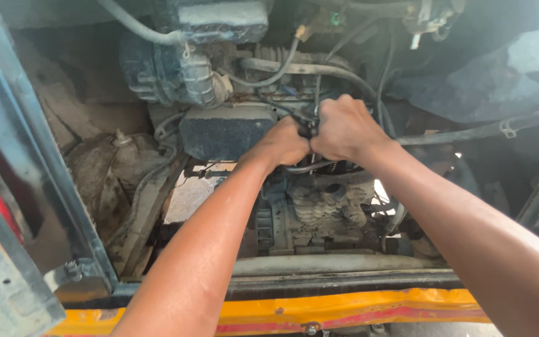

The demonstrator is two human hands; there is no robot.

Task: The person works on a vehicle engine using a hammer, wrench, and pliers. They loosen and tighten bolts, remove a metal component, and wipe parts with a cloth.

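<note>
Both my arms reach into an open engine bay. My left hand (285, 142) and my right hand (344, 128) are closed side by side around a small dark part (307, 130) with hoses or cables, above the greasy engine block (319, 206). The part is mostly hidden by my fingers. A dark hose (304, 168) runs just under my hands.
A dark boxy housing (226, 130) sits left of my hands, with a ribbed rubber hose (198, 78) behind it. Grey tubes (319, 70) cross the back. A yellow and red body edge (344, 309) runs along the front. A metal panel (14, 187) stands at the left.
</note>
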